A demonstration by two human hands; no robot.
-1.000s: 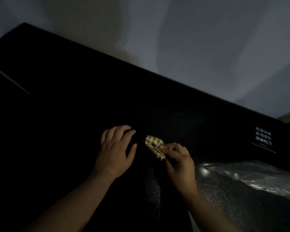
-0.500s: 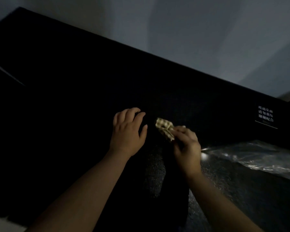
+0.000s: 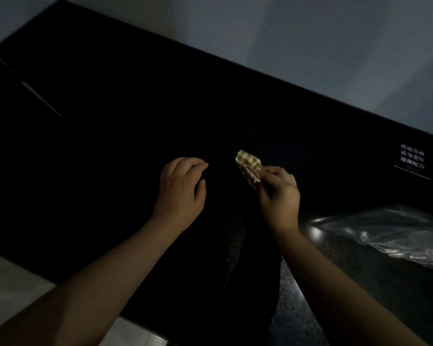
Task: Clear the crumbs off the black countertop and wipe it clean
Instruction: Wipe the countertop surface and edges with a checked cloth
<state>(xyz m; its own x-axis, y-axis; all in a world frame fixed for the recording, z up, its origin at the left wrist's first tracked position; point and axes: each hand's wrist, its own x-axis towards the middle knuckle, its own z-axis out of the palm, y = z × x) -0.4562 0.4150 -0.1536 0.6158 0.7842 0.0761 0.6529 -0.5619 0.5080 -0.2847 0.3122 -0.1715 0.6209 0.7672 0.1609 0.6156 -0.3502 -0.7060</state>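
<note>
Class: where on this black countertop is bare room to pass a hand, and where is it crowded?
Seemingly bare: countertop left of the left hand, to the wall. Crowded: right end, plastic bag beside the right hand gripping the checked cloth.

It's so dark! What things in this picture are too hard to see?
Crumbs on the black countertop: head view, too dark and small to tell.
White label writing: head view, too small and blurred to read.
Checked cloth: the right hand pinching it hides its lower part.
Clear plastic bag: cut off by the right edge, contents unclear.
</note>
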